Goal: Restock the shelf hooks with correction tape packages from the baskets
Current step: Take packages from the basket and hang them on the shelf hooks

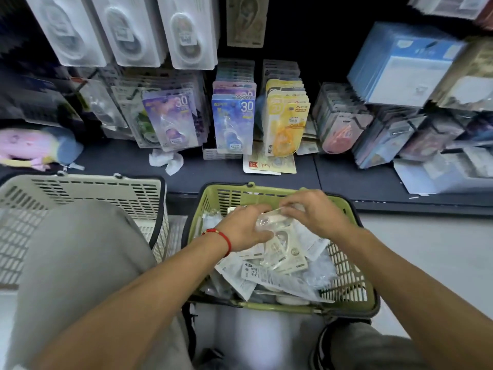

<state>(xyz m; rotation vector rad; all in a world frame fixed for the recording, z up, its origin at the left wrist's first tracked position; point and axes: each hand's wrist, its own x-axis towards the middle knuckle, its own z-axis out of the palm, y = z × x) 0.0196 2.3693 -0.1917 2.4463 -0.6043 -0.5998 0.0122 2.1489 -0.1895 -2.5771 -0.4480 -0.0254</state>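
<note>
Both grips — left hand (pixel 246 225) and right hand (pixel 314 209) — pinch one clear correction tape package (pixel 274 222) over the green basket (pixel 354 292). Picking is underway. Next, probably: lift it to a shelf hook.

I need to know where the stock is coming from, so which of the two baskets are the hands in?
The green basket, on the right. Both hands hold a clear package over it. The beige basket is untouched.
</note>
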